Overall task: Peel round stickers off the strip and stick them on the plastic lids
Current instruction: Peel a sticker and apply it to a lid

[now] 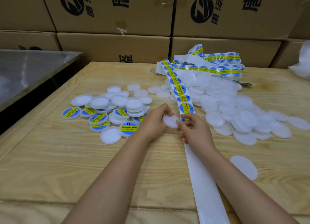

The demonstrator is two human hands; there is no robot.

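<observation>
My left hand [153,121] grips a blank white plastic lid [170,121] just above the wooden table. My right hand [194,129] pinches a blue and yellow round sticker [184,119] at the near end of the sticker strip [180,89]. The strip runs from a tangled heap at the back down to my hands. Its empty white backing [204,181] trails under my right forearm toward the near edge. To the left lies a pile of lids with stickers on them [107,114], some face down. To the right spreads a pile of blank lids [234,106].
A single blank lid [244,166] lies alone by my right forearm. Stacked cardboard boxes [114,46] wall off the back. A metal tray surface [25,69] sits beyond the table's left edge. A white plastic bag [302,62] shows at the far right.
</observation>
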